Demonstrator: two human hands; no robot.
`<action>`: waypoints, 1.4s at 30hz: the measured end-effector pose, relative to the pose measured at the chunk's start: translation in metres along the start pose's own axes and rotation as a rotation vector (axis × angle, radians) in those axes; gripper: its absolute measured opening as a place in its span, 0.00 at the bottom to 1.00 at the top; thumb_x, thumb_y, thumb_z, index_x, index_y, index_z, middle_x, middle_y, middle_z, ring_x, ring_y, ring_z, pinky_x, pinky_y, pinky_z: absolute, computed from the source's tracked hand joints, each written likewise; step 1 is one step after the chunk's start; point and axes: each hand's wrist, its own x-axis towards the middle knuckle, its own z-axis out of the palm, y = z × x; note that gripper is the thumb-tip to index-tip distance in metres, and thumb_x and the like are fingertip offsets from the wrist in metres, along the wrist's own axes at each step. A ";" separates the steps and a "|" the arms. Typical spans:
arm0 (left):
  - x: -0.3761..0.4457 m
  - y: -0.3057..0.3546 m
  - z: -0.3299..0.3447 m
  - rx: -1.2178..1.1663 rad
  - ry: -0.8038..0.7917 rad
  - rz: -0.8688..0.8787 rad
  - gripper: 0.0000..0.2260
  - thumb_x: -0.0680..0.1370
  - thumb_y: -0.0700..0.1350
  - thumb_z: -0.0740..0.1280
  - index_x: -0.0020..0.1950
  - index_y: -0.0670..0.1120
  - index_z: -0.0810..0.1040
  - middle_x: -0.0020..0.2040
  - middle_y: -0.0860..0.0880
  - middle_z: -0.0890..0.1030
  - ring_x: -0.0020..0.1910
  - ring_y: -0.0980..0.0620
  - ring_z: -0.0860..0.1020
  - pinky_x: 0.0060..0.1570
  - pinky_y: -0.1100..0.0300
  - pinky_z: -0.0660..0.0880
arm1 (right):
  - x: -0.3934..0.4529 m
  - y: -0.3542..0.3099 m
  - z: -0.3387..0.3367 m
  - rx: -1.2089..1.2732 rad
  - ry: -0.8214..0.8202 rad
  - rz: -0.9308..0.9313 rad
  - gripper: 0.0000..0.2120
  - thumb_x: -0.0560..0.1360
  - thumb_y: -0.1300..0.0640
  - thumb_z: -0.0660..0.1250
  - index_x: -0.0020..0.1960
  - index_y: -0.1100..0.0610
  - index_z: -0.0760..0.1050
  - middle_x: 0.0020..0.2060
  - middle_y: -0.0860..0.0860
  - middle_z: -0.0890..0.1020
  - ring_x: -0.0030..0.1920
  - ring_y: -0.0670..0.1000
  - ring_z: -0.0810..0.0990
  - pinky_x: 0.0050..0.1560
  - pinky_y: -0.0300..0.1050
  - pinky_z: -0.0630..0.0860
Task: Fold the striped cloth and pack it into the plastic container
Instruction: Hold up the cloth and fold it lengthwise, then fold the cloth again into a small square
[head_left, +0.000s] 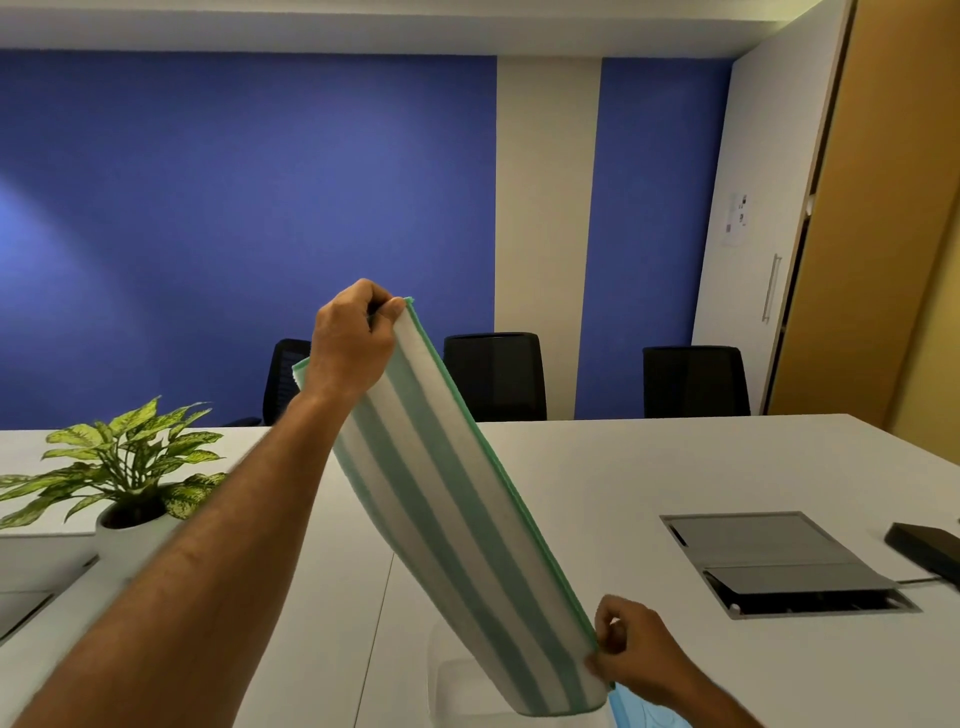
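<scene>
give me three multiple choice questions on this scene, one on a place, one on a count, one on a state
1. Where is the potted plant?
A. on the table's left side
B. on a chair
C. on the floor

2. How many black chairs stand behind the table?
A. one
B. three
C. five

3. How is the striped cloth held?
A. flat on the table
B. stretched in the air between both hands
C. packed in a container

Answers:
1 A, it stands on the white tabletop at left.
2 B, three chair backs show by the blue wall.
3 B, the left hand grips its top, the right hand its bottom.
</scene>
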 end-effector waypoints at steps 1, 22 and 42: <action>-0.002 -0.006 -0.002 0.003 -0.006 -0.005 0.07 0.80 0.48 0.66 0.43 0.49 0.75 0.40 0.52 0.78 0.38 0.56 0.73 0.35 0.72 0.64 | -0.001 0.000 -0.004 0.031 -0.004 0.006 0.13 0.60 0.62 0.75 0.38 0.57 0.72 0.25 0.51 0.79 0.26 0.47 0.74 0.34 0.45 0.76; -0.082 -0.129 -0.033 -0.148 -0.311 -0.435 0.13 0.78 0.41 0.69 0.38 0.56 0.76 0.42 0.50 0.82 0.40 0.50 0.76 0.37 0.57 0.70 | 0.014 -0.025 -0.159 0.338 0.135 0.012 0.10 0.75 0.73 0.63 0.38 0.62 0.73 0.33 0.56 0.80 0.37 0.54 0.78 0.39 0.52 0.78; -0.139 -0.148 -0.030 -0.374 -0.671 -0.730 0.32 0.69 0.27 0.72 0.65 0.55 0.73 0.55 0.37 0.79 0.50 0.37 0.81 0.39 0.51 0.81 | 0.031 -0.034 -0.172 0.382 0.124 0.125 0.13 0.72 0.71 0.70 0.52 0.58 0.84 0.56 0.57 0.80 0.54 0.60 0.80 0.43 0.47 0.81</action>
